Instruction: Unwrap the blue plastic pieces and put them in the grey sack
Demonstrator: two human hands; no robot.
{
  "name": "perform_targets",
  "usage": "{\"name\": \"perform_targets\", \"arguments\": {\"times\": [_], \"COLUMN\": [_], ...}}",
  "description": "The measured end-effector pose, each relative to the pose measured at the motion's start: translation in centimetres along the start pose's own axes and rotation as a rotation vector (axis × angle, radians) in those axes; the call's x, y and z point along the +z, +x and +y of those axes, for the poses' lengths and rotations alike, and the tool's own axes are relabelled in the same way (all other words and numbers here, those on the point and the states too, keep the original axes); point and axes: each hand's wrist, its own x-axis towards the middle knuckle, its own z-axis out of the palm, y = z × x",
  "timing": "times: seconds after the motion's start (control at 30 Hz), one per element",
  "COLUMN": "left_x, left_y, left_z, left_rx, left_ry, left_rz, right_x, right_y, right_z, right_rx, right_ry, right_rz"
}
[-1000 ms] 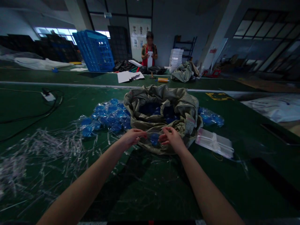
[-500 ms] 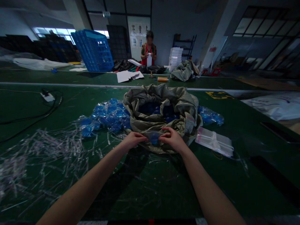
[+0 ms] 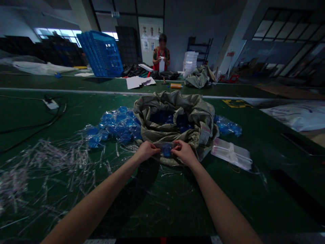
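Note:
Between my hands is a small clear plastic bag (image 3: 166, 150) with a blue piece inside. My left hand (image 3: 148, 150) pinches its left edge, and my right hand (image 3: 185, 152) pinches its right edge. Just behind them stands an olive woven sack (image 3: 175, 135), its mouth rolled down, with dark blue round pieces (image 3: 167, 118) inside. Bagged blue pieces (image 3: 119, 123) are heaped left of the sack, and more bagged pieces (image 3: 228, 125) lie to its right. A tied stack of clear plastic bags (image 3: 231, 153) rests near my right hand.
Clear plastic strips (image 3: 56, 157) litter the green table (image 3: 152, 200) on the left. A power strip (image 3: 50, 103) with cables lies further back. Dark flat objects are on the right. Across a second table, with blue crates (image 3: 104, 56), a person (image 3: 161, 56) holds something white.
Both hands still hold the small bag and have shifted only slightly. My right fingers have closed in nearer its edge.

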Motion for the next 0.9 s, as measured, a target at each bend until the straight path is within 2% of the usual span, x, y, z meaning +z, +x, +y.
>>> {"name": "perform_targets", "arguments": {"times": [0.1, 0.2, 0.37, 0.5, 0.6, 0.67, 0.77, 0.83, 0.9], "left_x": [0.1, 0.5, 0.6, -1.2, -2.4, -3.0, -3.9, -5.4, -7.7], "left_y": [0.1, 0.4, 0.2, -1.7, -3.3, -4.0, -4.4, -4.1, -3.1], "left_z": [0.5, 0.5, 0.3, 1.3, 2.1, 2.3, 2.1, 1.8, 1.4], "left_rx": [0.011, 0.06, 0.162, 0.213, 0.199, 0.194, 0.15, 0.128, 0.137], "left_ry": [0.084, -0.019, -0.386, -0.443, -0.515, -0.572, -0.591, -0.581, -0.542], "left_rz": [0.053, 0.061, -0.091, -0.182, -0.259, -0.262, -0.185, -0.105, 0.036], "right_x": [0.2, 0.2, -0.2, -0.9, -0.9, -0.4, 0.0, -0.9, -3.1], "right_y": [0.1, 0.2, 0.0, -0.6, -1.1, -1.3, -1.7, -2.1, -2.6], "right_z": [0.3, 0.5, -0.2, -1.6, -2.4, -3.0, -4.7, -6.3, -8.1], "right_rx": [-0.021, -0.056, -0.033, 0.032, 0.043, 0.03, -0.027, -0.098, -0.168], "right_ry": [-0.022, -0.018, 0.198, 0.434, 0.539, 0.559, 0.455, 0.287, 0.147], "right_rz": [-0.003, -0.026, -0.157, -0.307, -0.351, -0.335, -0.246, -0.142, -0.028]}}
